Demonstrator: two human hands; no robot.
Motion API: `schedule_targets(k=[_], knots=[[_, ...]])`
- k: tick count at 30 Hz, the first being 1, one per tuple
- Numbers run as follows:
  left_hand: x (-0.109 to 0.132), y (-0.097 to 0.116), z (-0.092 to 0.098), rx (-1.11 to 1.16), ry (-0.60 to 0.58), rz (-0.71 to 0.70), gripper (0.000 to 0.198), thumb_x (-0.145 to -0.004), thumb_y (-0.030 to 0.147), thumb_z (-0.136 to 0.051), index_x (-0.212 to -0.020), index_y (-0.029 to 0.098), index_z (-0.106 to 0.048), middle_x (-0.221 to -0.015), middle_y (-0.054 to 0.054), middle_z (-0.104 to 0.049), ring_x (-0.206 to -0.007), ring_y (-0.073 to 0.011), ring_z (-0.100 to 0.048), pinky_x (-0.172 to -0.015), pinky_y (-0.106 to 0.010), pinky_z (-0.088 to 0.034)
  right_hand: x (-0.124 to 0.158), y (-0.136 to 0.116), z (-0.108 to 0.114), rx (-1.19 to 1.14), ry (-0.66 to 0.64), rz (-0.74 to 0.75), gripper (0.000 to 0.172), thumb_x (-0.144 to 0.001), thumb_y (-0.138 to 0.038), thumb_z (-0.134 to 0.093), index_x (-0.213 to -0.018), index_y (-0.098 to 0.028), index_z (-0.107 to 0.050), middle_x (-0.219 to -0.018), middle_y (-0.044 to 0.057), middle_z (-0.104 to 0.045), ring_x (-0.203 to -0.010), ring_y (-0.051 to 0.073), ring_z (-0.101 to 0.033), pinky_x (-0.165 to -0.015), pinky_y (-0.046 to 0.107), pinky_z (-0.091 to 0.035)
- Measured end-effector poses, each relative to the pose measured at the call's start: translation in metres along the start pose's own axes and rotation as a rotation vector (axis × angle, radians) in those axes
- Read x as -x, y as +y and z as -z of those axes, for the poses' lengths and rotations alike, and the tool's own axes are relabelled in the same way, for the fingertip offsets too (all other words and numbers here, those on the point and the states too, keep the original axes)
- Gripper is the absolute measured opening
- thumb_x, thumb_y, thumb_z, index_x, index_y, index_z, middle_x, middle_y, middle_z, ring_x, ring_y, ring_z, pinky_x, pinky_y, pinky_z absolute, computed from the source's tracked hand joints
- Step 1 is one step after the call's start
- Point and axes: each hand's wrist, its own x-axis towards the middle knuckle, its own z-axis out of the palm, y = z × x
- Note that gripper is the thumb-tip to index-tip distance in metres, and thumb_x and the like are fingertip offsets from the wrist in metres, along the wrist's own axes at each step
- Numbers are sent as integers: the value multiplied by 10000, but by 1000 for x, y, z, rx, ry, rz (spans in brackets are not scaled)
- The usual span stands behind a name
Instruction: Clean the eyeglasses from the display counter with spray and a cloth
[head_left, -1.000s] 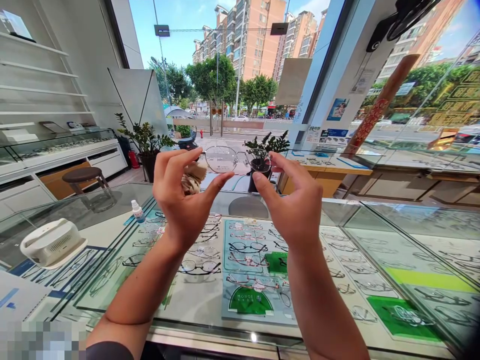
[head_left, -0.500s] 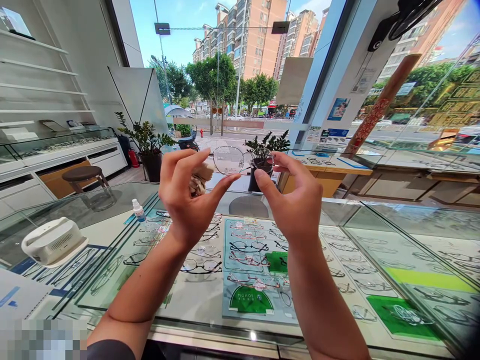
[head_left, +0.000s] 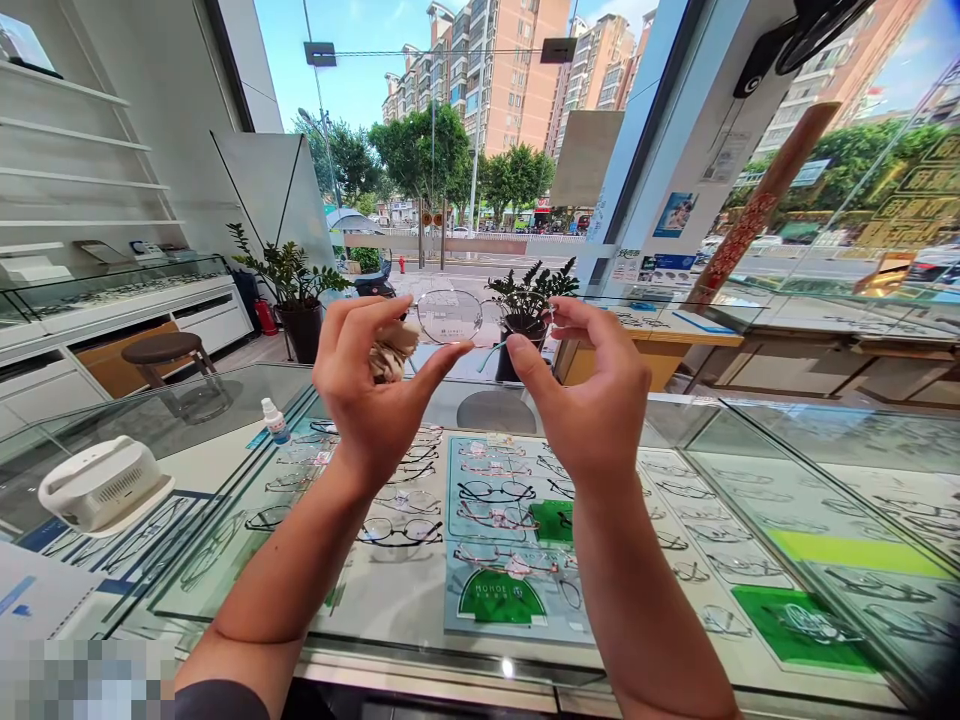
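Observation:
A pair of thin-rimmed eyeglasses [head_left: 450,316] is held up in the air between both hands, above the glass counter. My left hand [head_left: 371,375] grips the left side of the frame with fingers and thumb. Tucked in the same palm is a crumpled beige cloth [head_left: 391,352]. My right hand [head_left: 589,385] is closed on the right side of the glasses, its thumb near the lower rim. A bluish temple tip shows beside that thumb. The right lens is hard to make out against the dark plant behind it.
Below the hands, a glass display counter [head_left: 405,625] holds rows of eyeglasses and a green-marked display card [head_left: 501,598]. On its left stand a small spray bottle [head_left: 275,420] and a white device [head_left: 106,485]. Beyond are a stool [head_left: 166,350] and potted plants [head_left: 289,280].
The glasses have shifted slightly left and tilted, so the right lens shows less clearly and a bluish temple tip has come into view. Both hands keep their hold.

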Motion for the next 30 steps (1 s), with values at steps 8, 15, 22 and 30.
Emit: schedule_targets(k=[8,15,22,30], knots=[[-11,-7,4,-3,-81,103,487,-803,546,-939,-1159,272,-749,-1095,-53,-758,-938,-208,-713,-837,-374,-616,1,-5,3,-16,23,53,392,-943,-427,-759,-1286,-240,-727,-1189,93,-765,-1025,272,-737,-990,526,-610],[-15,-17,3,42,-158,170,455,-830,536,-917,-1167,270,-766,-1056,-50,-787,-936,-206,-729,-789,-343,-607,3,-10,5,0,61,115,364,-981,-389,-725,-1322,-263,-717,-1205,96,-755,-1066,294,-730,-1008,574,-620],[-14,-16,1,54,-183,173,472,-850,516,-897,-1224,262,-764,-1176,-76,-804,-1010,-220,-750,-852,-358,-621,4,-8,3,-20,70,124,373,-977,-377,-733,-1328,-254,-707,-1249,105,-745,-1137,313,-711,-1036,588,-608],[-13,-18,-3,71,-206,188,494,-827,522,-911,-1218,263,-758,-1165,-86,-801,-1086,-251,-763,-853,-371,-639,5,-12,2,-25,78,131,361,-968,-365,-745,-1313,-265,-710,-1251,103,-743,-1172,325,-695,-1048,588,-596]])
